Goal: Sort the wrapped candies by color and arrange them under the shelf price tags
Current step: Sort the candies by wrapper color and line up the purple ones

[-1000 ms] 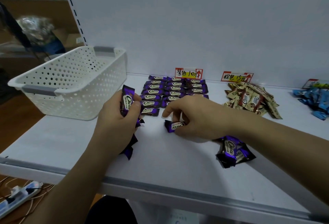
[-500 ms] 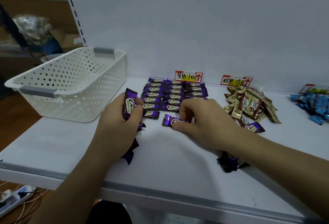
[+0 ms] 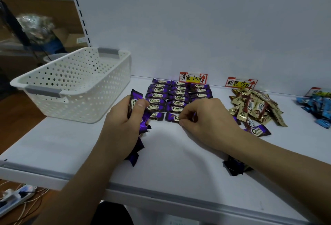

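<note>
Purple wrapped candies (image 3: 162,95) lie in neat rows under the purple price tag (image 3: 193,77). My left hand (image 3: 123,126) grips a bunch of purple candies (image 3: 137,99), some sticking out below my palm. My right hand (image 3: 206,117) pinches one purple candy (image 3: 172,117) at the front end of the middle row, resting it on the shelf. A heap of gold and brown candies (image 3: 256,108) sits under the brown price tag (image 3: 240,82). Blue candies (image 3: 317,108) lie at the far right. Loose purple candies rest near my right forearm (image 3: 258,130) and beneath it (image 3: 232,166).
A white perforated basket (image 3: 75,83) stands at the left of the white shelf (image 3: 170,162), close to my left hand. The shelf's grey front edge (image 3: 161,190) runs below my arms. A power strip (image 3: 16,196) and cables lie on the floor at lower left.
My right hand carried a purple candy from the shelf's middle back to the front of the middle row. The left hand stayed put with its bunch.
</note>
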Demonstrator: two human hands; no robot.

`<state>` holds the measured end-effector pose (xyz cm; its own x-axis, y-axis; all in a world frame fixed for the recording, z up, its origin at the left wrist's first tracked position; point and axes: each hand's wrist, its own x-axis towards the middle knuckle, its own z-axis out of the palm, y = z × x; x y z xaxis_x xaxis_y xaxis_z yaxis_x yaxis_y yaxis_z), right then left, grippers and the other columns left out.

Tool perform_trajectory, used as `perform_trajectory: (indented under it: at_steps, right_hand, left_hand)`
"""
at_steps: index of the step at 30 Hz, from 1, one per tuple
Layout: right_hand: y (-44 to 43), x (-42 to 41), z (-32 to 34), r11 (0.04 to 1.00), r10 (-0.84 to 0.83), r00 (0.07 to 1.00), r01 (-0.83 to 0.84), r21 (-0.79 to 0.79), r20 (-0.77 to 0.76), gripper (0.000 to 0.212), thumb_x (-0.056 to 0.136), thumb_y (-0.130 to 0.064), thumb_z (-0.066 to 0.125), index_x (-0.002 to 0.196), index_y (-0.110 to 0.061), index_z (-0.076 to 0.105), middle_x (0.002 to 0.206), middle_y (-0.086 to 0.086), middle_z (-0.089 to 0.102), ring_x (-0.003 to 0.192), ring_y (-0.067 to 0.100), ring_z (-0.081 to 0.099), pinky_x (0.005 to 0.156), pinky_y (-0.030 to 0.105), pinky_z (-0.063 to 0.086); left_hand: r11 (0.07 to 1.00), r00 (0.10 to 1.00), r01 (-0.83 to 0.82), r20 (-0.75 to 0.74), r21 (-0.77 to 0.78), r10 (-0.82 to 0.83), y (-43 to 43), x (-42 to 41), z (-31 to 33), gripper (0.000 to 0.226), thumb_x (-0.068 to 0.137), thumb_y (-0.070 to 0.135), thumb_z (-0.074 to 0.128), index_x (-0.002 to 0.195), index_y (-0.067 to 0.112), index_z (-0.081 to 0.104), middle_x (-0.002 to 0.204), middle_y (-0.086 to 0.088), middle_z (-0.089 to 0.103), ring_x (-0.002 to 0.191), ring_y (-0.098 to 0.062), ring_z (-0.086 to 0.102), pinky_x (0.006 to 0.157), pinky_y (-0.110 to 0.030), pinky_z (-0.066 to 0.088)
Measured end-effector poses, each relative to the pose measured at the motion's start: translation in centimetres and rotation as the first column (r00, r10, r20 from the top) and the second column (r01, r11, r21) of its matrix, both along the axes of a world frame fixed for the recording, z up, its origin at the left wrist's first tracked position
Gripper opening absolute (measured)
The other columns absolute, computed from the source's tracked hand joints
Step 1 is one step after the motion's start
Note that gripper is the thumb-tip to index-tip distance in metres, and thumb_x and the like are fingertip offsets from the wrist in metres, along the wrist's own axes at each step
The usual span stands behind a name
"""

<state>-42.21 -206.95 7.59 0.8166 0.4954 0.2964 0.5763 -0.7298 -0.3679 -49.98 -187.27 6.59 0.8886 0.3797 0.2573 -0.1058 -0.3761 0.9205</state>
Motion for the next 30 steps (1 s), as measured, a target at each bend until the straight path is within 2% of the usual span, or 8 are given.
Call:
perform_trajectory:
  at_steps: [3, 9, 12, 16, 20, 23, 26, 30]
  right_hand:
    - [0.2, -0.1, 0.0, 1.0, -0.017, 1.0, 0.017, 0.0, 0.002, 0.007, 0.087, -0.026, 0.07, 0.085, -0.027, 0.076, 0.082, -0.014, 0.071, 0.076, 0.005, 0.062, 0.071, 0.028, 0.054]
    - [0.2, 0.4, -0.3, 1.0, -0.001, 1.0, 0.001, 0.007, 0.022, 0.005, 0.088, -0.029, 0.072, 0.089, -0.029, 0.077, 0.087, -0.015, 0.071, 0.077, 0.004, 0.06, 0.069, 0.022, 0.048]
    - [0.3, 0.2, 0.3, 0.967, 0.035, 0.998, -0.047, 0.25, 0.05, 0.006, 0.091, -0.03, 0.071, 0.095, -0.029, 0.075, 0.086, -0.015, 0.068, 0.079, 0.005, 0.061, 0.069, 0.017, 0.046]
    - [1.5, -0.4, 2.1, 0.783, 0.388, 0.889, -0.18, 0.596, -0.241, 0.021, 0.096, -0.022, 0.064, 0.116, -0.021, 0.069, 0.09, -0.008, 0.068, 0.078, 0.019, 0.064, 0.068, 0.023, 0.05]
    - [2.1, -0.4, 2.4, 0.793, 0.418, 0.855, -0.179, 0.582, -0.308, 0.021, 0.093, -0.003, 0.068, 0.111, -0.013, 0.072, 0.08, -0.002, 0.066, 0.065, 0.015, 0.059, 0.062, 0.022, 0.048]
    - [1.4, -0.3, 2.6, 0.779, 0.41, 0.824, -0.093, 0.621, -0.391, 0.021, 0.095, -0.001, 0.064, 0.111, -0.012, 0.07, 0.077, 0.011, 0.062, 0.064, 0.016, 0.06, 0.059, 0.025, 0.049]
    - [-0.5, 0.0, 2.9, 0.772, 0.368, 0.8, 0.022, 0.635, -0.475, 0.019, 0.097, -0.002, 0.061, 0.108, -0.013, 0.071, 0.081, 0.007, 0.069, 0.07, 0.012, 0.066, 0.067, 0.029, 0.058]
    - [-3.5, 0.1, 2.4, 0.826, 0.285, 0.744, 0.128, 0.548, -0.604, 0.018, 0.099, -0.004, 0.057, 0.107, -0.01, 0.072, 0.099, 0.011, 0.076, 0.086, 0.025, 0.071, 0.083, 0.035, 0.061]
  left_hand:
    - [1.0, 1.0, 0.011, -0.005, -0.021, -0.011, 0.1, 0.0, -0.1, 0.03, 0.107, 0.027, 0.042, 0.092, 0.024, 0.068, 0.066, 0.008, 0.067, 0.053, -0.008, 0.056, 0.058, -0.025, 0.043]
    - [0.976, 0.989, 0.147, -0.004, -0.162, -0.15, 0.1, 0.0, 0.1, 0.026, 0.096, 0.016, 0.043, 0.088, 0.009, 0.066, 0.053, 0.007, 0.055, 0.045, -0.008, 0.047, 0.046, -0.015, 0.038]
    - [0.957, 0.957, 0.284, 0.042, 0.055, -0.286, 0.4, -0.2, 0.1, 0.022, 0.103, 0.017, 0.047, 0.096, 0.015, 0.068, 0.071, 0.003, 0.065, 0.062, -0.011, 0.056, 0.056, -0.018, 0.044]
    - [0.904, 0.919, 0.387, 0.002, 0.182, -0.394, 0.5, -0.2, -0.1, 0.027, 0.1, 0.032, 0.053, 0.091, 0.012, 0.07, 0.077, 0.003, 0.068, 0.067, -0.003, 0.061, 0.062, -0.014, 0.046]
    - [0.894, 0.932, 0.338, 0.03, 0.294, -0.362, 0.6, 0.0, -0.1, 0.026, 0.095, 0.039, 0.058, 0.083, 0.02, 0.072, 0.072, 0.011, 0.067, 0.069, -0.009, 0.062, 0.061, -0.016, 0.045]
    - [0.922, 0.947, 0.304, 0.032, 0.24, -0.32, 0.2, -0.2, 0.1, 0.027, 0.088, 0.048, 0.067, 0.077, 0.024, 0.069, 0.067, 0.019, 0.065, 0.065, -0.002, 0.062, 0.054, -0.011, 0.043]
    - [0.935, 0.963, 0.253, 0.03, 0.247, -0.269, -0.1, -0.3, 0.2, 0.031, 0.096, 0.044, 0.058, 0.077, 0.024, 0.07, 0.071, 0.021, 0.068, 0.071, 0.0, 0.064, 0.061, -0.008, 0.042]
    - [0.935, 0.977, 0.209, -0.022, 0.285, -0.211, -0.2, -0.2, 0.2, 0.031, 0.102, 0.021, 0.054, 0.077, 0.025, 0.072, 0.075, 0.018, 0.07, 0.077, -0.001, 0.065, 0.065, -0.007, 0.044]
